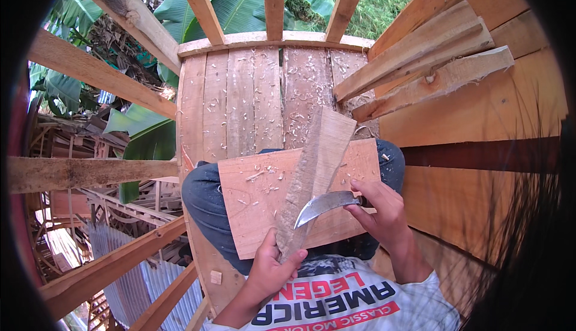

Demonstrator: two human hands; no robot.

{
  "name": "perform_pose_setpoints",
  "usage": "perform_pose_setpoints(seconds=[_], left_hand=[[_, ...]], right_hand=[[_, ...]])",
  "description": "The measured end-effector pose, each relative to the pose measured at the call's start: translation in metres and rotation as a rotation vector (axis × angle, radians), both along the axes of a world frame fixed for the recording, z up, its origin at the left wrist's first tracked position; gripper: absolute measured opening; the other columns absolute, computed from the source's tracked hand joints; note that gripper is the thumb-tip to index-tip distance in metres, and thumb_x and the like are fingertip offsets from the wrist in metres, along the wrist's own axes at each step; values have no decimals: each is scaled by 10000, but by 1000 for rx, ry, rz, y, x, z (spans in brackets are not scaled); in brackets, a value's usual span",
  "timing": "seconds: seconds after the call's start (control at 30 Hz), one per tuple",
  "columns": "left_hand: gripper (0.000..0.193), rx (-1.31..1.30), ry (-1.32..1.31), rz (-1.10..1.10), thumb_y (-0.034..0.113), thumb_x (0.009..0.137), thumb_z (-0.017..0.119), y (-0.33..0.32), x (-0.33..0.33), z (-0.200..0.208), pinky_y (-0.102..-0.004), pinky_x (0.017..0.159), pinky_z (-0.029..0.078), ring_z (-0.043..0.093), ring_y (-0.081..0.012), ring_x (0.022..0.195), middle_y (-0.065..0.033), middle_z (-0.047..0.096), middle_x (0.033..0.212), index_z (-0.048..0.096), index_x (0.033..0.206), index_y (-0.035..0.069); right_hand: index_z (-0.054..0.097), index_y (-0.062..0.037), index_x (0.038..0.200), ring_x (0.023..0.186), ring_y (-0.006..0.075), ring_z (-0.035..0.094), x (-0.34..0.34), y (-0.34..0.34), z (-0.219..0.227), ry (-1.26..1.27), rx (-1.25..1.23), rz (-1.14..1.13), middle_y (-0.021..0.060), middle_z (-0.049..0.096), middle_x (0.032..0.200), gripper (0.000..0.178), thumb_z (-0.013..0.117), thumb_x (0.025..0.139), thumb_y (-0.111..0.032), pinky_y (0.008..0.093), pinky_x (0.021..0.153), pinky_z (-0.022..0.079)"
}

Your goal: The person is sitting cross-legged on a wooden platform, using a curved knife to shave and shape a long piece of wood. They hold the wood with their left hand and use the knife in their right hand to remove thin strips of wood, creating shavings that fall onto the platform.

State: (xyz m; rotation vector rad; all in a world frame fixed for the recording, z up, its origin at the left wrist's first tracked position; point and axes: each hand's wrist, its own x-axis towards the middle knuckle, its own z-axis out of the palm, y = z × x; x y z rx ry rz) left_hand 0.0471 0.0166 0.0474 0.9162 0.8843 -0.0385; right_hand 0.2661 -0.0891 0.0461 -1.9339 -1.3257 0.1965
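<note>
My left hand (276, 271) is closed round the lower end of a rough wooden piece (321, 157), which slants up and away over my lap. In my right hand (384, 211) is a curved knife (324, 204), gripped by its dark handle. Its hooked blade lies across the lower half of the wooden piece, with the tip toward the left; whether the edge touches the wood I cannot tell. Beneath both lies a flat wooden board (252, 190) resting on my legs, with wood shavings (257, 174) scattered over it.
A plank floor (240, 103) strewn with shavings stretches ahead to a low edge rail (276, 39). Wooden railing posts (102, 73) stand along the left and far sides. Two rough timbers (441, 82) lean at the right by a wooden wall (480, 121). A small wood block (216, 277) lies at lower left.
</note>
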Motion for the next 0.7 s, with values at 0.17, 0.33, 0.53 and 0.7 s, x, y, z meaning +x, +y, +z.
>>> perform_pose_setpoints(seconds=[0.17, 0.33, 0.53, 0.7], left_hand=[[456, 35, -22, -6, 106, 881, 644, -2, 4, 1, -186, 465, 420, 504, -47, 555, -30, 568, 790, 378, 1237, 4], [440, 54, -1, -7, 96, 884, 637, -2, 5, 2, -186, 465, 408, 493, -43, 543, -22, 558, 786, 378, 1227, 4], [412, 94, 2, -30, 98, 888, 630, -2, 9, 5, -182, 459, 389, 474, -28, 541, -16, 552, 791, 382, 1204, 4], [401, 172, 14, -84, 107, 891, 627, -3, 7, 0, -233, 620, 454, 553, -87, 720, -75, 587, 898, 381, 1179, -26]], right_hand=[[640, -18, 898, 679, 262, 592, 4, -3, 0, -53, -38, 17, 102, 612, 759, 316, 785, 704, -221, 341, 612, 473], [593, -45, 777, 622, 269, 546, 7, -1, -5, -125, -68, 68, 87, 540, 670, 331, 771, 706, -315, 356, 561, 439], [535, -68, 675, 545, 248, 531, 6, -1, -6, -174, -157, 79, 71, 508, 609, 413, 735, 711, -427, 345, 495, 422], [479, -88, 594, 482, 234, 531, 11, 0, -15, -246, -170, 67, 57, 480, 538, 496, 703, 700, -519, 335, 445, 414]])
